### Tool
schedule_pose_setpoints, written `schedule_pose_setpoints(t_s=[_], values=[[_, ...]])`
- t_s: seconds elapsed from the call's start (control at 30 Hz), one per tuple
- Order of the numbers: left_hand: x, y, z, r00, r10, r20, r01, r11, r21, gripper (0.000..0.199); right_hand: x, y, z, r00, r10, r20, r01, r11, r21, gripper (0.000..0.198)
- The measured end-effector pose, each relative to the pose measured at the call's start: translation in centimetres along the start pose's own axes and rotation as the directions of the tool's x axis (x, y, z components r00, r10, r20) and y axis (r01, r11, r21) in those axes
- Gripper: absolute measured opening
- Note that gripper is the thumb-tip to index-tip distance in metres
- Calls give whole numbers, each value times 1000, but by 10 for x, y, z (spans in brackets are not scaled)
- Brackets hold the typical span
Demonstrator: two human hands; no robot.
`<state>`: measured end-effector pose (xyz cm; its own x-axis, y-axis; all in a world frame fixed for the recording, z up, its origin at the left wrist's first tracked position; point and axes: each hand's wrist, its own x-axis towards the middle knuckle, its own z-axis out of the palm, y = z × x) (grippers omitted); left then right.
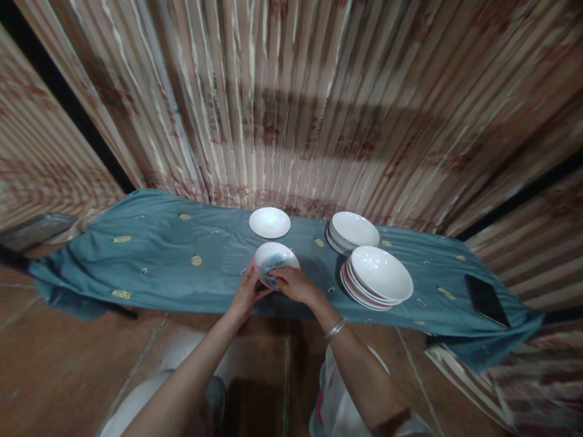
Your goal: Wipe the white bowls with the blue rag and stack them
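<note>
One bowl (290, 260) is by the surface's (168, 282) near edge, our left hand (247, 289) clasping its side, our right hand (295, 284) holding a cloth (272, 263) inside; we should wipe evenly, keeping it steady.

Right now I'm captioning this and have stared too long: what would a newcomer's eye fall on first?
Probably the bowl near the front edge of the table, mid-picture, with the left hand holding its left side and the right hand pressing a bluish cloth inside it. Next, the front stack and rear stack of white dishes to its right. The dark, phone-like slab by the table's right end also stands out.
</note>
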<state>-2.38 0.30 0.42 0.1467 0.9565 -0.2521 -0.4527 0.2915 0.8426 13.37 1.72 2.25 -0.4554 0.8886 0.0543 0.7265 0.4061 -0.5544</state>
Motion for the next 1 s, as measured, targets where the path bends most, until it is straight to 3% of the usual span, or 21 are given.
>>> schedule_pose_setpoints(t_s=[0.13, 0.23, 0.37, 0.7, 1.0], values=[[-2, 3, 1, 1000, -15, -11, 15, 1000, 0, 59, 9, 1, 5, 997, -62, -49, 71, 974, 216, 35], [-2, 5, 2, 1000, -22, -19, 22, 1000, -5, 57, 17, -1, 14, 989, -36, -142, 90, 915, 394, 34], [-2, 6, 4, 998, -30, -49, 30, 999, -15, 54, 25, -4, 23, 967, 12, -255, 107, 888, 447, 38], [-3, 3, 0, 1000, -11, 20, 10, 999, 31, 59, 32, 4, 20, 939, -44, -340, 96, 986, 138, 45], [0, -1, 1, 1000, 3, -6, -2, 998, 70, 58, 19, 9, 2, 955, 87, -285, -156, 961, -229, 47]])
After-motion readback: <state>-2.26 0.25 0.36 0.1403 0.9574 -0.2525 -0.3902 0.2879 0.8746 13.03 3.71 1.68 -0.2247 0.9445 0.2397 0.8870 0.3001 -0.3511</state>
